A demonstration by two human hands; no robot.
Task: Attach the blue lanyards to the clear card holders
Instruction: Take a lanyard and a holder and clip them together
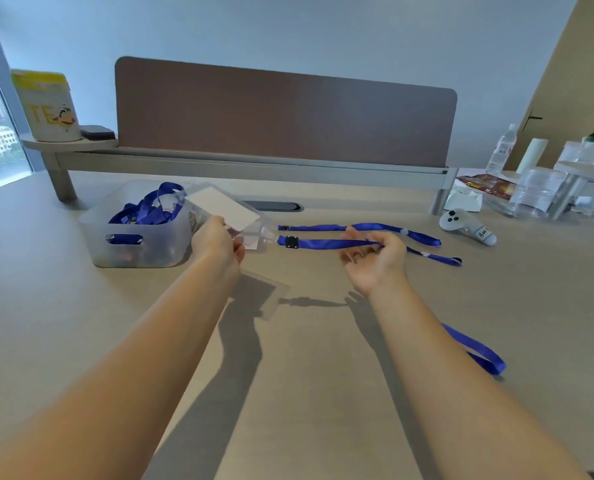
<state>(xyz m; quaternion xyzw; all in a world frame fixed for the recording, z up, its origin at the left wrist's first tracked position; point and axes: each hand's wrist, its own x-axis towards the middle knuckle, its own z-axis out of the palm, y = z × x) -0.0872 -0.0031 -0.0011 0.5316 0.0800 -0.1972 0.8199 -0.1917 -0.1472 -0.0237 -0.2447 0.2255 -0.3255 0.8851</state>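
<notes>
Left hand [219, 242] pinching a clear card holder [229, 211] by its near end, held up off the desk [306, 393] just right of the plastic bin [139, 233] at the back left. Right hand [375, 261] palm-up, fingers loosely curled round the blue lanyard [326, 243], strap running between thumb and fingertips. Black buckle [291, 241] near the holder's tab; can't tell if the clip is already hooked in.

Biggest risk: strap sliding through that loose hold, clip end dropping or twisting before lining up with the slot. Holder also gripped at one end only, so likely to flex or pivot under any push. Second lanyard [358, 227] lying just behind, toward the back edge, easy to snag or grab by mistake. Tail looping toward the right edge could drag too.
</notes>
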